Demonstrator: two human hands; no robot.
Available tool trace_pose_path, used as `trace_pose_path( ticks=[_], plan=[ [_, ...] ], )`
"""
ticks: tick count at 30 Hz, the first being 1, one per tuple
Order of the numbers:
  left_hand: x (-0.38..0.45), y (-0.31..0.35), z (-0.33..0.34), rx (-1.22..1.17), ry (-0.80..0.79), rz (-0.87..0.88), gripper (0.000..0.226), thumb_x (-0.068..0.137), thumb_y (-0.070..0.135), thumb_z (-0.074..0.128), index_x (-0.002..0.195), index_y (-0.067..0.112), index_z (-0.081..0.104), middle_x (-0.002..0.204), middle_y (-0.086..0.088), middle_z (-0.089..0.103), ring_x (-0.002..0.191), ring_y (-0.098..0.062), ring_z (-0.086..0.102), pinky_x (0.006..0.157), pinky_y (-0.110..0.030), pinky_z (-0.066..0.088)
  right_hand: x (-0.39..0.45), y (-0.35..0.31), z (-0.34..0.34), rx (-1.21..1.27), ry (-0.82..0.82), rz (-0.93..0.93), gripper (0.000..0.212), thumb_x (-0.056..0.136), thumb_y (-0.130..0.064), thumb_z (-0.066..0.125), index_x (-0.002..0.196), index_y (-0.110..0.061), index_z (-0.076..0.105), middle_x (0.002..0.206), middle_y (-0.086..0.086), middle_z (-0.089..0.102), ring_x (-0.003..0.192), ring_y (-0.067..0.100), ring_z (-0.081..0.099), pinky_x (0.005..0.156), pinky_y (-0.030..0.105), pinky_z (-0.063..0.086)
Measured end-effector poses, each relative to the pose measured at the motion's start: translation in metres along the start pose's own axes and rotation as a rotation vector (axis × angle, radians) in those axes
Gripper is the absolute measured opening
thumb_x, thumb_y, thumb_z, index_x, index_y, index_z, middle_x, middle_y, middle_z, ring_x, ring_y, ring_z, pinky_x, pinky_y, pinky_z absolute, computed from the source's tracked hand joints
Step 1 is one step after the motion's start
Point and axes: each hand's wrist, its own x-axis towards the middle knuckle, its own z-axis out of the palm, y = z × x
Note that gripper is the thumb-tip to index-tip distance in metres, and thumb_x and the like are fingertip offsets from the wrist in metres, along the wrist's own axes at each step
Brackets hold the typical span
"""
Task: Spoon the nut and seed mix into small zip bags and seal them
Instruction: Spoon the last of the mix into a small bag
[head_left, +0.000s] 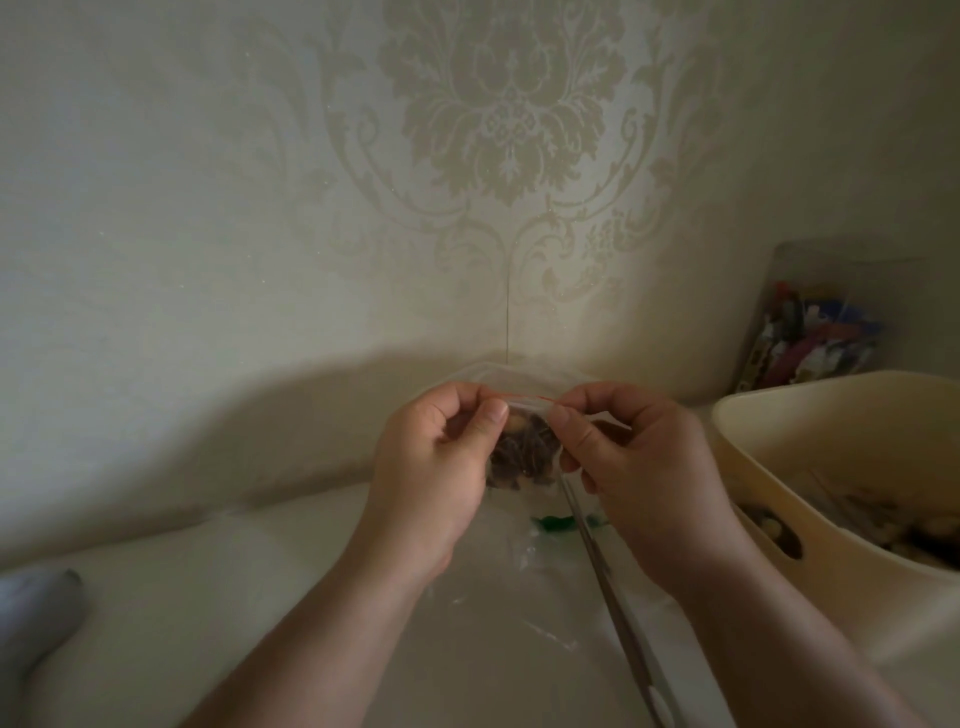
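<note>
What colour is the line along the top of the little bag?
Red. The zip line shows best in the head view, between both hands' fingertips.

Hidden and cut-off parts

The zip bag's (524, 452) sides are covered by both hands. The beige tub (831, 467) is cut by the right edge; the spoon's (618, 608) bowl is hidden, its handle cropped below.

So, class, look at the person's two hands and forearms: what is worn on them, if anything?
Nothing is worn. The left hand and right hand are bare, with no gloves, rings, watch or bracelet in view. Both forearms are bare to the bottom edge of the picture, with no sleeve showing. The visible thumbnails are short and unpainted.
</note>
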Motion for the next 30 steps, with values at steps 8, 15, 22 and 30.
trace_pose_path(
  ticks=[8, 15, 22, 30],
  plan=[
    [-0.001, 0.001, -0.007, 0.178, 0.018, 0.145, 0.014, 0.086, 0.036, 0.071, 0.088, 0.025, 0.077, 0.079, 0.005, 0.077, 0.073, -0.011, 0.069, 0.074, -0.035, 0.058, 0.001, 0.004, -0.002, 0.004, -0.035, 0.001, 0.007, 0.097, -0.017, 0.070, 0.091, -0.014, 0.072, 0.061, 0.002, 0.062, 0.051, 0.015, 0.045, 0.043, 0.022, 0.036],
    [-0.003, -0.001, -0.006, 0.249, 0.042, 0.170, 0.006, 0.086, 0.038, 0.070, 0.091, 0.036, 0.074, 0.072, 0.011, 0.072, 0.066, -0.006, 0.063, 0.070, -0.033, 0.056, 0.003, 0.014, 0.002, -0.050, -0.040, -0.063, 0.007, 0.096, -0.016, 0.073, 0.088, -0.018, 0.073, 0.065, 0.003, 0.061, 0.051, 0.008, 0.047, 0.048, 0.023, 0.040],
    [-0.004, -0.003, -0.005, 0.308, 0.046, 0.161, 0.010, 0.089, 0.034, 0.066, 0.086, 0.029, 0.073, 0.077, 0.009, 0.075, 0.073, -0.014, 0.069, 0.071, -0.034, 0.056, 0.005, 0.020, 0.003, -0.091, -0.072, -0.083, 0.007, 0.095, -0.020, 0.075, 0.089, -0.023, 0.074, 0.071, 0.006, 0.069, 0.057, 0.015, 0.057, 0.053, 0.031, 0.049],
    [-0.008, 0.003, -0.004, 0.341, -0.007, 0.199, 0.018, 0.096, 0.016, 0.074, 0.086, 0.031, 0.076, 0.070, 0.018, 0.072, 0.064, 0.002, 0.065, 0.062, -0.013, 0.047, 0.004, 0.018, 0.003, -0.107, -0.034, -0.135, 0.012, 0.095, -0.015, 0.074, 0.085, -0.022, 0.072, 0.076, 0.016, 0.070, 0.064, 0.036, 0.062, 0.060, 0.050, 0.055]
  ],
)
